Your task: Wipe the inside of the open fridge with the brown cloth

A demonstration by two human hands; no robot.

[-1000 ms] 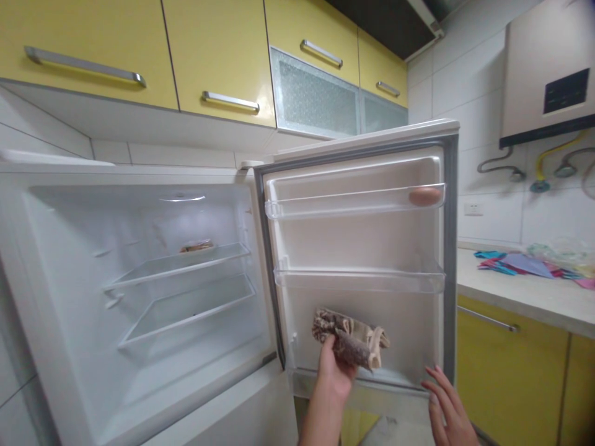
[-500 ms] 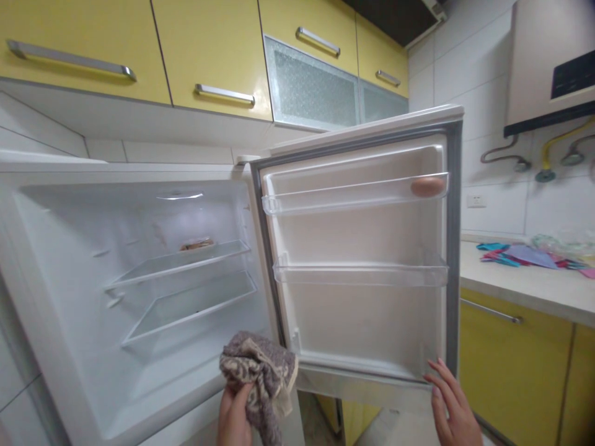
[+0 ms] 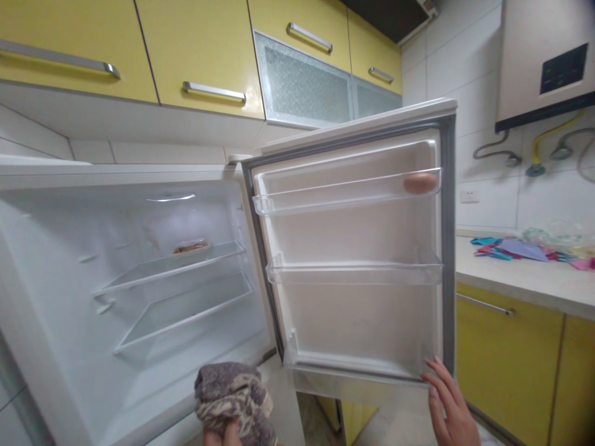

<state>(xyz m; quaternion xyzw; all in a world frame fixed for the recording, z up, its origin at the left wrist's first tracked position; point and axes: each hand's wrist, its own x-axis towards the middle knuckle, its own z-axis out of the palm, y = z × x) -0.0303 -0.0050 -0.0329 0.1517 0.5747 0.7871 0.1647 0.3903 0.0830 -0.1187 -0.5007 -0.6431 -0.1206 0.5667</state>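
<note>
Now, by label, with the fridge door (image 3: pixel 353 310) as the landmark:

Left hand (image 3: pixel 223 433): low at the bottom edge of the view, left of the fridge door's hinge side, only the fingertips showing; they are closed up into the underside of the cloth (image 3: pixel 232 396).

Cloth: bunched grey-brown patterned towel, gripped from below by the left hand, held in front of the lower lip of the fridge cabinet (image 3: pixel 139 297), just left of the door's bottom corner.

Right hand (image 3: pixel 449 406): fingers spread and loose, tips resting on the bottom outer corner of the fridge door, palm open, holding nothing.

Fridge door: swung wide open, its two clear racks facing the camera; an egg (image 3: pixel 419 183) lies at the outer end of the top rack.

Worktop (image 3: pixel 525 282): right of the door, carrying coloured bags (image 3: pixel 511 249).

Change: a second ago the cloth was pressed against the door's lower inner panel; since then the left hand has carried it leftward and downward, off the door and across to the cabinet side. The right hand has stayed at the door's corner.
</note>
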